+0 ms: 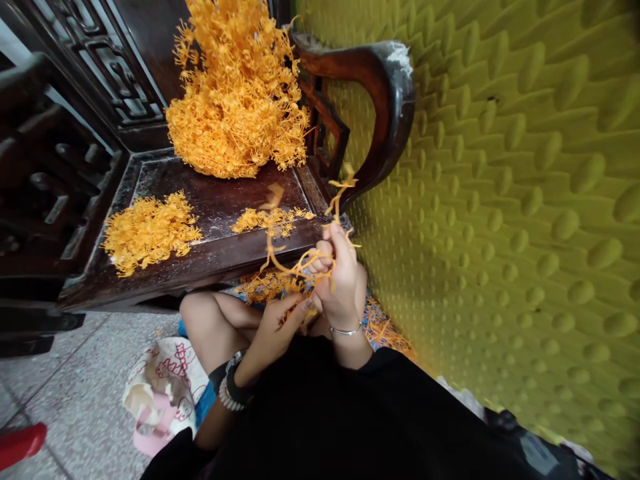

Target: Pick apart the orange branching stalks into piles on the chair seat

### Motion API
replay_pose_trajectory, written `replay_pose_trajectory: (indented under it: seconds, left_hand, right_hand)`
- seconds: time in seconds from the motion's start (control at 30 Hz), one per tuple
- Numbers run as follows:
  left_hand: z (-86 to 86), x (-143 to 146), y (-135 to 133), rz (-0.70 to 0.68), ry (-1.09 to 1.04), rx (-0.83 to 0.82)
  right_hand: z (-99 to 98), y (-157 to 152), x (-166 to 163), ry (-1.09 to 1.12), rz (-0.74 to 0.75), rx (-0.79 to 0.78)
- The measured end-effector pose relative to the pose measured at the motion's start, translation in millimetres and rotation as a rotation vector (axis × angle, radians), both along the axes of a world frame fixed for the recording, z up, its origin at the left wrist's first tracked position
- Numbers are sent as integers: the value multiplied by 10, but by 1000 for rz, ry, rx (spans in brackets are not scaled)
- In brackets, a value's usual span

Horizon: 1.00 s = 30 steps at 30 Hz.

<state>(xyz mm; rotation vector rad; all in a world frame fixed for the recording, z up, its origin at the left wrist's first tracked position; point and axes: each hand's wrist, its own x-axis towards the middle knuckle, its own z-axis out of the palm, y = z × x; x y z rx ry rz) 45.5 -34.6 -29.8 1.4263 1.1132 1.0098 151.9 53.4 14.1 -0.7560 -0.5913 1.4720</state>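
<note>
My right hand (343,280) is closed around a thin orange plastic strip (300,263) that branches upward toward the chair arm. Just below and left of it, my left hand (277,327) pinches the lower end of the same orange piece over my lap. A tall heap of orange plastic pieces (240,93) stands at the back of the dark wooden chair seat (215,200). A flatter pile (147,230) lies at the seat's front left, and a small pile (273,219) lies at the front right, just beyond my hands.
A yellow-green studded wall (500,200) fills the right side. The chair's curved wooden arm (385,100) rises beside it. More orange scraps (385,330) lie under my hands by my knee. A white and pink bag (163,393) sits on the speckled floor (75,400).
</note>
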Motion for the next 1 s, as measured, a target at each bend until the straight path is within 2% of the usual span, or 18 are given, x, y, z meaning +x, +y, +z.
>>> replay_pose_trajectory:
  seconds: [0.1, 0.17, 0.2, 0.27, 0.33, 0.43, 0.57, 0.63, 0.7, 0.9, 1.0]
  left_hand:
    - [-13, -109, -146, -109, -22, -5]
    - [-56, -188, -214, -65, -59, -64]
    - [-81, -221, -222, 21, -105, -98]
    - [-124, -267, -188, 186, -242, -142]
    - [-135, -281, -117, 256, -378, -158]
    - [-91, -262, -42, 205, -437, -172]
    - [6, -214, -40, 108, -448, -100]
    - [51, -178, -21, 98, -398, -61]
    - [84, -132, 40, 147, -282, -1]
    - [91, -22, 323, 489, 175, 476]
    - [66, -22, 372, 579, 261, 513]
  right_hand:
    - [104, 177, 313, 38, -378, 55]
    - [204, 249, 512, 75, -478, 131]
    - [249, 257, 574, 98, -451, 183]
    - [300, 223, 594, 104, -293, 230]
    - [280, 159, 503, 58, -138, 223]
    - [154, 87, 315, 2, -46, 169]
    - [-1, 28, 172, 67, 6, 110]
    - [-38, -12, 130, 89, 58, 90]
    - [-65, -56, 85, 92, 118, 61]
    - [-136, -163, -46, 66, 224, -56]
    - [-155, -196, -74, 98, 205, -91]
